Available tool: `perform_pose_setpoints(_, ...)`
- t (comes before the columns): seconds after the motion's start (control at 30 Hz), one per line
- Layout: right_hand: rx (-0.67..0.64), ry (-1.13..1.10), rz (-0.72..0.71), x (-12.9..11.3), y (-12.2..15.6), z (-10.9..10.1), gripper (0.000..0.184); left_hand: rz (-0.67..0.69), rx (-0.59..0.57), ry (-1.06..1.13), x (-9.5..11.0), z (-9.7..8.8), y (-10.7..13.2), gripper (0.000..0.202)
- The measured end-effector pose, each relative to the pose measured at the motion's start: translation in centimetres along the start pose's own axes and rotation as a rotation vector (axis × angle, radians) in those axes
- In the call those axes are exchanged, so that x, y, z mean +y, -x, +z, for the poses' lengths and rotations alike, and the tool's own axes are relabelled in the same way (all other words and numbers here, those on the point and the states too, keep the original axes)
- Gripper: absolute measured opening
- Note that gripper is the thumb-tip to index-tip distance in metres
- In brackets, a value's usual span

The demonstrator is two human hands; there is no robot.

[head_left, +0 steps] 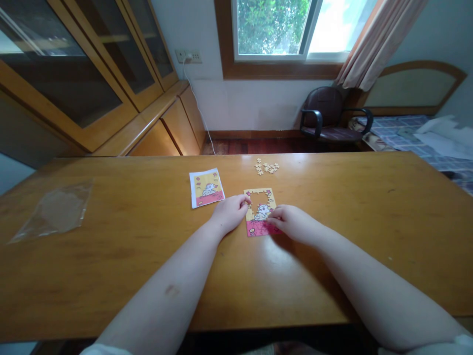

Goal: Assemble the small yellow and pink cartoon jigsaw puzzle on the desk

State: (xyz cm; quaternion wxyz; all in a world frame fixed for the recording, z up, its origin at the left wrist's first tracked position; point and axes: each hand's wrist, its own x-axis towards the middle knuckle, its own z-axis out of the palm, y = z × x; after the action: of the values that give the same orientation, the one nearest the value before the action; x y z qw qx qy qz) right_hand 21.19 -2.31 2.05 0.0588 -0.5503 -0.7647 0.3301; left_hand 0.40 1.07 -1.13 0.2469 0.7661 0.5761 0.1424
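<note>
A small jigsaw puzzle lies flat on the table, yellow above and pink below, with a white cartoon animal in its middle. A gap in its upper part shows the table through it. My left hand has its fingers curled together against the puzzle's left edge, holding it there. Over the lower right part of the puzzle, my right hand is closed in a pinch, its fingertips low at the surface. Whatever sits between those fingertips is too small to make out. Loose puzzle pieces lie face down beyond the puzzle.
Left of the puzzle lies a printed picture card with the same design. A clear plastic bag rests on the left of the wooden table. Beyond the table's far edge stand an office chair, a bed and a glass-fronted cabinet.
</note>
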Motion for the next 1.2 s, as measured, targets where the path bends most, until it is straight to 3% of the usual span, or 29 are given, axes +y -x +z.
perform_pose_setpoints(0.1,0.072,-0.081,-0.057,-0.3,-0.2,0.8,0.023,0.005,-0.001,-0.004,-0.1,0.1,-0.1,0.026)
perform_pose_setpoints(0.33,0.165,-0.175,0.133,-0.4,-0.8,2.1,0.014,0.019,0.012,-0.005,-0.3,0.2,-0.2,0.026)
perform_pose_setpoints(0.67,0.199,0.124,0.119,-1.0,-0.9,2.1,0.018,0.003,0.006,-0.015,-0.2,0.1,-0.1,0.027)
perform_pose_setpoints(0.77,0.169,0.269,0.103,-1.8,0.2,1.7,0.027,0.005,0.007,-0.012,-0.2,0.1,-0.1,0.026)
perform_pose_setpoints(0.9,0.034,0.462,0.126,-3.5,2.9,2.0,0.039,0.003,0.01,-0.015,-0.1,0.1,-0.1,0.025)
perform_pose_setpoints(0.97,-0.006,0.523,0.133,-4.3,3.9,2.6,0.053,0.006,0.011,-0.02,-0.2,0.2,-0.1,0.025)
perform_pose_setpoints(1.07,-0.04,0.558,0.107,-4.6,4.4,3.4,0.065,0.006,0.011,-0.026,-0.2,0.2,-0.1,0.026)
perform_pose_setpoints(1.2,-0.053,0.561,0.103,-4.1,4.0,3.7,0.066,0.007,0.008,-0.017,-0.1,0.1,-0.1,0.026)
